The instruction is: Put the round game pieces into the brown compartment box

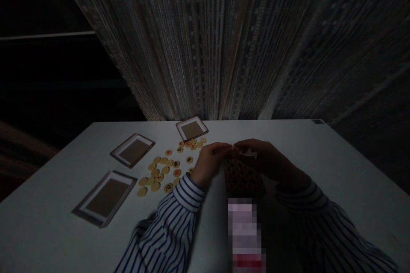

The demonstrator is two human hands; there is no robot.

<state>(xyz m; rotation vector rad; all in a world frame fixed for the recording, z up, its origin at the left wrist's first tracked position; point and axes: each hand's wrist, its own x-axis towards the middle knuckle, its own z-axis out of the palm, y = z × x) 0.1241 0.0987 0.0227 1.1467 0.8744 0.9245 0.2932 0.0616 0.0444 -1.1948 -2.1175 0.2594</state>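
Observation:
My left hand (212, 163) and my right hand (267, 158) meet fingertip to fingertip above the table. Both are closed in a pinch. A small pale scrap (249, 152), thin and limp-looking, shows at the right fingers; its kind is too dark to make out. Directly beneath the hands lies a dark box-like thing (245, 179) with a brown round pattern, partly covered by the right hand. Left of my left wrist, round wooden Chinese chess pieces (165, 170) are scattered, some with red or black characters facing up.
Three flat framed panels lie on the left: a near one (107, 197), a middle one (133, 150) and a far one (192, 129). The white table (70, 158) ends at a string curtain (205, 51). A small dark patch (317, 122) marks the far right corner.

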